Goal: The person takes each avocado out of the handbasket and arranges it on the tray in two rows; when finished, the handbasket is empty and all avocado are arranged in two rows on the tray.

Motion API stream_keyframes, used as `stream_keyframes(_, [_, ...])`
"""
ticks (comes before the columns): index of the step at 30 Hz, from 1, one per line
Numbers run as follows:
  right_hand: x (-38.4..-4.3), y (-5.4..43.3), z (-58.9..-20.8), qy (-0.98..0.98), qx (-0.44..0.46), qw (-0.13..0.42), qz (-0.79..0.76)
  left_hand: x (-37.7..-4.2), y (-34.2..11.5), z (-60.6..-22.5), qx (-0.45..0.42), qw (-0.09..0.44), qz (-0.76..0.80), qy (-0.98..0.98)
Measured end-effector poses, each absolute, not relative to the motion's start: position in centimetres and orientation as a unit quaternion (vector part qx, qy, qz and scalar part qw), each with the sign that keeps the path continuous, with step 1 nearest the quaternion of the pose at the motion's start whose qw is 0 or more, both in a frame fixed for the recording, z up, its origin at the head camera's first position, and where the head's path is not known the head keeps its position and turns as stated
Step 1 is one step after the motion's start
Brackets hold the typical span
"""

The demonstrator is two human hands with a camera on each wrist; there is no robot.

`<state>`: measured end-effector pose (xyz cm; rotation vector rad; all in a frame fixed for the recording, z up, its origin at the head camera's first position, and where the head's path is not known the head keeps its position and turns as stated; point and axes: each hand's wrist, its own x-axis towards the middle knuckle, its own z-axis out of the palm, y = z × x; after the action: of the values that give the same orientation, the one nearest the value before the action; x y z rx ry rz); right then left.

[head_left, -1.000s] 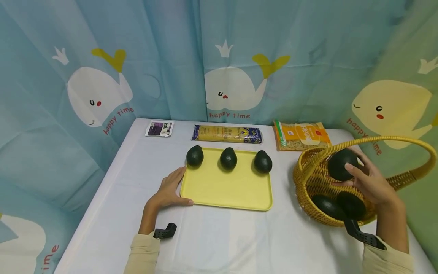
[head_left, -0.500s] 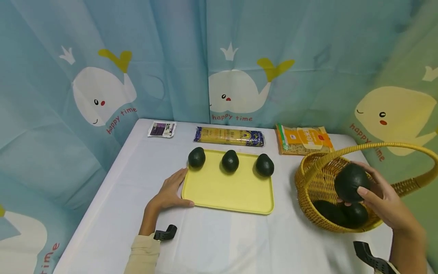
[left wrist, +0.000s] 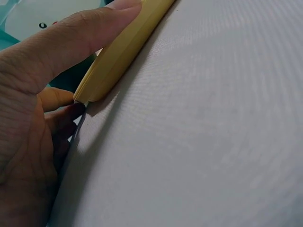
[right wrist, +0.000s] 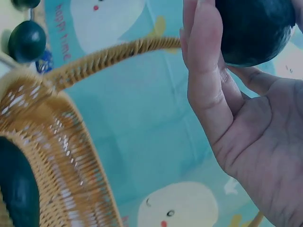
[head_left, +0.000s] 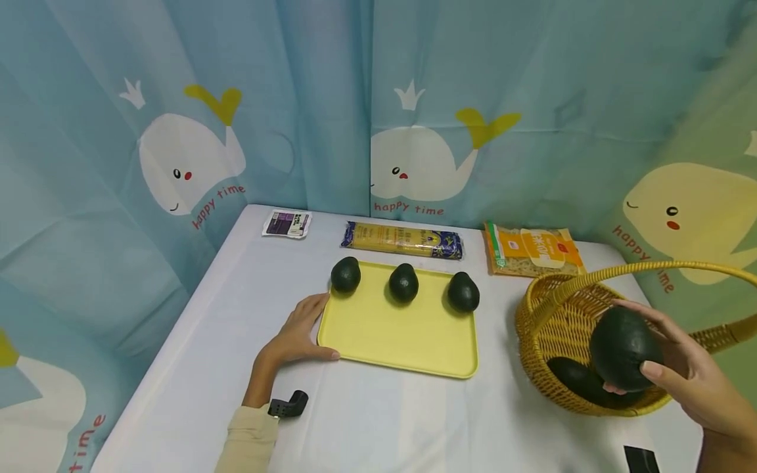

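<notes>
My right hand [head_left: 700, 378] holds a dark green avocado [head_left: 621, 348] over the near side of a yellow wicker basket [head_left: 535, 355], thumb on its near side and fingers behind it. Another avocado [head_left: 570, 376] lies in the basket, partly hidden by the held one. My left hand [head_left: 296, 335] rests at the near left corner of a yellow tray [head_left: 396, 338], fingers along its left side and extended thumb [left wrist: 90, 30] against the front rim. Three avocados, a left one [head_left: 345, 274], a middle one [head_left: 403, 284] and a right one [head_left: 463, 292], line the tray's far edge.
Behind the tray lie a small white and purple packet [head_left: 287, 224], a long gold and blue packet [head_left: 402, 240] and an orange bag of grain [head_left: 535, 249]. The basket's tall handle [head_left: 668, 266] arches beside my right hand. A printed curtain [head_left: 319, 131] closes off the table's back.
My right hand has drawn the avocado toward the near right, from inside the basket to over its near side. The left hand stays at the tray corner. The head view has shifted slightly.
</notes>
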<state>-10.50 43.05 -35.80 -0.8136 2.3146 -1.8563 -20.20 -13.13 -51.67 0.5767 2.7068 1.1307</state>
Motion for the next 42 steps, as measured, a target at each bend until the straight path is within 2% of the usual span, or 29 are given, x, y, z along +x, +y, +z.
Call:
stream_keyframes(5, [-10.9, 41.6, -35.0, 0.731, -0.327, 0.007, -0.599, -20.5, -13.1, -51.4, 0.188, 0.077, 0.376, 0.904])
stream_keyframes(8, [-11.4, 40.2, -34.6, 0.710, -0.358, 0.010, -0.607, -20.7, -13.1, -51.4, 0.185, 0.076, 0.376, 0.905])
stream_keyframes(16, [-12.5, 36.4, -34.8, 0.721, -0.356, 0.034, -0.593, -20.8, -13.0, -51.6, 0.193, 0.071, 0.373, 0.905])
stream_keyframes(26, [-14.6, 31.1, -36.9, 0.678, -0.331, 0.195, -0.626, -19.9, -13.1, -51.5, 0.186, 0.077, 0.380, 0.903])
stream_keyframes(31, [-15.5, 28.6, -38.4, 0.700, -0.279, 0.218, -0.620, -20.0, -13.1, -51.7, 0.190, 0.075, 0.377, 0.903])
stream_keyframes(37, [-16.9, 26.1, -40.5, 0.699, -0.285, 0.224, -0.616, -20.3, -13.1, -51.9, 0.202, 0.069, 0.373, 0.903])
stream_keyframes(42, [-17.9, 24.0, -42.3, 0.715, -0.255, 0.233, -0.608, -20.3, -13.2, -52.0, 0.200, 0.068, 0.374, 0.903])
